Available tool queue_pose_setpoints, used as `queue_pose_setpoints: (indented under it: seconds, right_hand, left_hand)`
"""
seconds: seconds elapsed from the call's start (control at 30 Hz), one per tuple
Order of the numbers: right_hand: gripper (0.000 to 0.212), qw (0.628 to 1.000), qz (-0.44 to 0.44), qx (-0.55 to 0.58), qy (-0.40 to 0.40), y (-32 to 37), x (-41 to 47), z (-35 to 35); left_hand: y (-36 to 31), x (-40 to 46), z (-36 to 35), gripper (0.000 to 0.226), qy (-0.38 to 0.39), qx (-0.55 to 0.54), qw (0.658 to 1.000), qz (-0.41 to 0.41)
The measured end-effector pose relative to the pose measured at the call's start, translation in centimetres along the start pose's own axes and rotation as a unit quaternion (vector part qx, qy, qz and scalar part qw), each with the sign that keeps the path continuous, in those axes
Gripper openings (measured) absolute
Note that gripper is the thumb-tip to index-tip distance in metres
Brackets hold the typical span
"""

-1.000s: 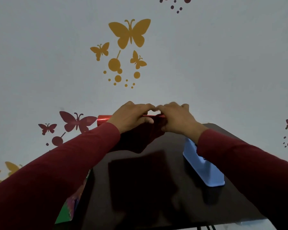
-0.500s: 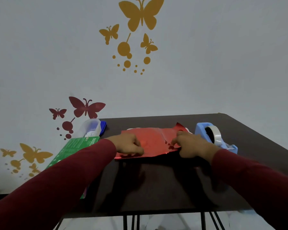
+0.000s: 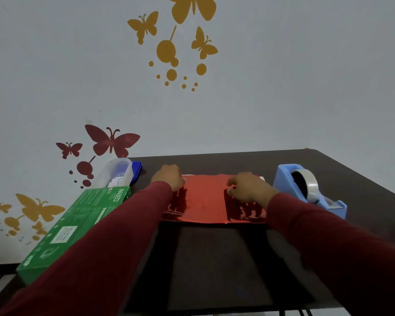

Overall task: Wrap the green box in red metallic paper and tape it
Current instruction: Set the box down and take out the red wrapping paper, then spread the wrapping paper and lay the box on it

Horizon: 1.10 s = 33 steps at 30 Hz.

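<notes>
The red metallic paper [image 3: 205,197] lies spread flat in the middle of the dark table [image 3: 214,258]. My left hand [image 3: 169,176] is at the paper's far left corner, fingers curled on its edge. At the sheet's right part my right hand [image 3: 249,188] has its thumb and fingers curled down, pinching the sheet. The green box [image 3: 78,224] lies at the table's left edge, apart from the paper and partly hidden by my left sleeve. A blue tape dispenser [image 3: 306,190] with a roll of clear tape stands just right of the paper.
A clear plastic container [image 3: 119,172] with a blue lid sits behind the green box by the wall. The wall with butterfly stickers rises right behind the table. Bare dark tabletop lies between the paper and the near edge.
One second ago both hands held the rolled paper up at the far edge. They have since brought it down and spread it flat, and have moved apart toward the sheet's far corners.
</notes>
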State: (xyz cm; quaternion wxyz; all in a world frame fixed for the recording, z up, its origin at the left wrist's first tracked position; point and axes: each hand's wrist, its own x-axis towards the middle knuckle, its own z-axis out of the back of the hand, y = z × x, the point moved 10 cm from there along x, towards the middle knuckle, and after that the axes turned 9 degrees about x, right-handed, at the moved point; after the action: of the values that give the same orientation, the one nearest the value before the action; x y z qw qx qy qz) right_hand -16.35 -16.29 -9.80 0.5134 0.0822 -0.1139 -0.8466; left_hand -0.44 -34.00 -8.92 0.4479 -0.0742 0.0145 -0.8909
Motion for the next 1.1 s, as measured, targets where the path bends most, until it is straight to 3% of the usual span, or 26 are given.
queue_pose_setpoints:
  seconds: [0.1, 0.2, 0.33, 0.5, 0.57, 0.67, 0.73, 0.83, 0.9, 1.0, 1.1]
  right_hand:
    - [0.028, 0.999, 0.005, -0.017, -0.034, -0.3, 1.4, -0.4]
    - [0.024, 0.998, 0.005, 0.005, -0.069, -0.7, 2.1, 0.1]
    - [0.06, 0.988, 0.049, 0.042, -0.142, -0.2, 2.3, 1.8]
    - [0.086, 0.983, 0.073, 0.037, -0.166, 1.3, 2.2, 4.6]
    - [0.077, 0.984, 0.08, 0.026, -0.158, 1.8, 2.0, 5.3]
    - [0.042, 0.977, 0.107, 0.022, -0.183, 3.1, 0.4, 7.3]
    - [0.044, 0.972, 0.131, 0.023, -0.193, 4.1, -1.5, 8.3]
    - [0.048, 0.978, 0.161, 0.023, -0.13, 5.2, -4.9, 8.2]
    - [0.045, 0.982, 0.175, 0.032, -0.067, 5.9, -7.0, 7.4]
    - [0.029, 0.981, 0.188, 0.036, 0.023, 6.7, -10.5, 5.6]
    - [0.051, 0.978, 0.167, 0.028, 0.119, 6.6, -13.4, 3.2]
  left_hand:
    - [0.4, 1.2, -1.1, 0.028, -0.003, 0.013, 1.0, 0.017]
    - [0.2, 1.7, -0.7, 0.011, -0.029, -0.023, 0.999, 0.015]
    - [0.4, 1.2, 0.6, 0.016, -0.08, -0.134, 0.988, 0.004]
    - [-1.2, -1.8, 4.0, 0.021, -0.152, -0.27, 0.944, -0.116]
    - [-1.8, -3.1, 4.9, 0.021, -0.131, -0.324, 0.924, -0.158]
    - [-2.7, -4.8, 5.6, 0.022, -0.045, -0.369, 0.906, -0.205]
    - [-2.5, -5.2, 5.9, 0.027, 0.016, -0.431, 0.886, -0.172]
    - [-1.4, -5.0, 5.1, 0.042, 0.084, -0.545, 0.832, -0.063]
    - [-1.6, -5.1, 4.5, 0.042, 0.109, -0.455, 0.882, -0.05]
    - [-3.1, -6.4, 3.1, 0.049, 0.133, -0.174, 0.972, -0.084]
    - [-4.9, -8.2, 1.2, 0.07, 0.178, 0.009, 0.976, -0.128]
